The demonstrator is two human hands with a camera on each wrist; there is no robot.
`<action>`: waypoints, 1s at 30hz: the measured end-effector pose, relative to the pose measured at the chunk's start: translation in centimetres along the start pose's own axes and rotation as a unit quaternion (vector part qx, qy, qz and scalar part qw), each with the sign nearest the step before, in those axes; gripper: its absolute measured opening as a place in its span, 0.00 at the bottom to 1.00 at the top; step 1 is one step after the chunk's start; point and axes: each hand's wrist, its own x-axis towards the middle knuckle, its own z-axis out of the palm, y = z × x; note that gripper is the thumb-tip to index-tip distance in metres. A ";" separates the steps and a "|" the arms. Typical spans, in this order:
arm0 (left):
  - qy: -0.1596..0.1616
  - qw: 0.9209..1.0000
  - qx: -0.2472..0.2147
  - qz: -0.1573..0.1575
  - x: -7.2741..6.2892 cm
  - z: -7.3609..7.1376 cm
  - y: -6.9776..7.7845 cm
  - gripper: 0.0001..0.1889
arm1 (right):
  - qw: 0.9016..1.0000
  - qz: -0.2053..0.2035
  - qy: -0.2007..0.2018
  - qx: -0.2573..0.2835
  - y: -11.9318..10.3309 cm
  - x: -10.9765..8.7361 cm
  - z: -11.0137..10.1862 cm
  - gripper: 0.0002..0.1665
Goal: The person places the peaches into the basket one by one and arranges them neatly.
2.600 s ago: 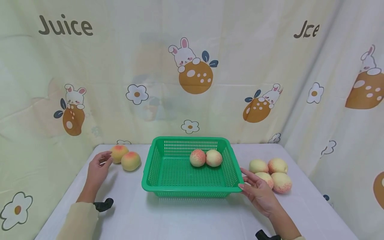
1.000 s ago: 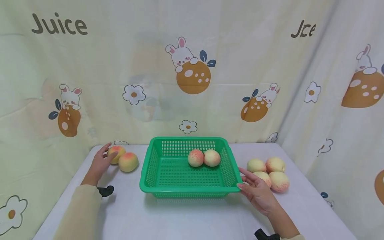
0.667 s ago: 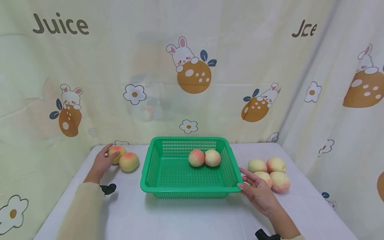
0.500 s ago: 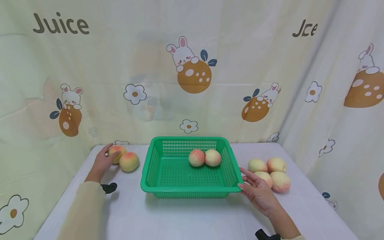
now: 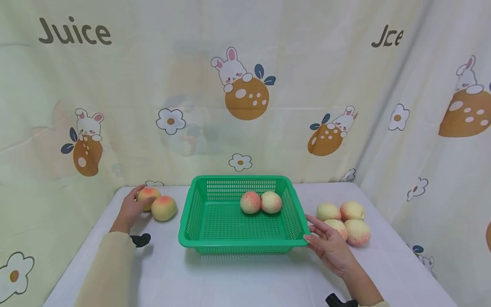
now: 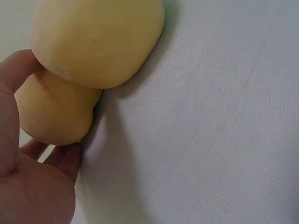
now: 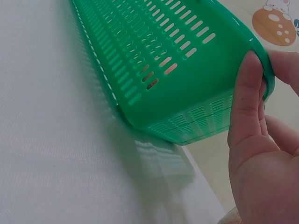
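At the table's left, my left hand [image 5: 129,209] has thumb and fingers round a yellow peach with a red top [image 5: 147,195]. In the left wrist view that peach [image 6: 53,112] sits between the thumb and the fingers, partly behind a second peach [image 6: 103,42]. The second peach [image 5: 164,208] touches it on the right. My right hand [image 5: 331,249] pinches the front right corner of a green plastic basket [image 5: 245,242]; the right wrist view shows the thumb and fingers on its rim [image 7: 267,70]. Two pinkish peaches, one redder [image 5: 250,202] and one paler [image 5: 271,202], lie inside the basket.
Several pale peaches [image 5: 358,233] sit together right of the basket, just beyond my right hand. A white cloth covers the table [image 5: 245,281]. A patterned curtain [image 5: 184,76] hangs along the back and sides.
My left hand has moved forward from beside the far left peach and now has its fingers round it. The right hand, basket and other peaches stay in place; the head view shifts slightly.
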 end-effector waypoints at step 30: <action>0.038 0.998 0.022 0.050 -1.4 -0.7 -0.3 0.47 | 1.000 -0.017 -0.021 0.004 0.2 0.1 -0.2 0.40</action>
